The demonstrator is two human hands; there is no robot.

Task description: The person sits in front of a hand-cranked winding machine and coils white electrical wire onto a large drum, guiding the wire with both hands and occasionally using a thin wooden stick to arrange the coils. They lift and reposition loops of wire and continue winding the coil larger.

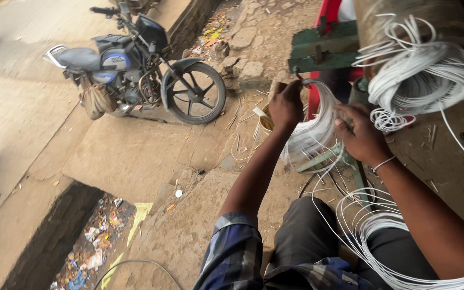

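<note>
A motorcycle (135, 64) is standing at the far left on the pavement; the left hand (285, 106) is clenching one end of a white wire bundle (315, 129); the right hand (360, 134) is gripping the bundle's other side, just beside it; a wire coil (430, 75) is resting on the workbench (447, 156) at its far edge.

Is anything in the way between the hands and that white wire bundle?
Nothing visible. The left hand already grips the curved bundle of thin white wire at its top, and the right hand touches its other side. No object sits between them.
</note>
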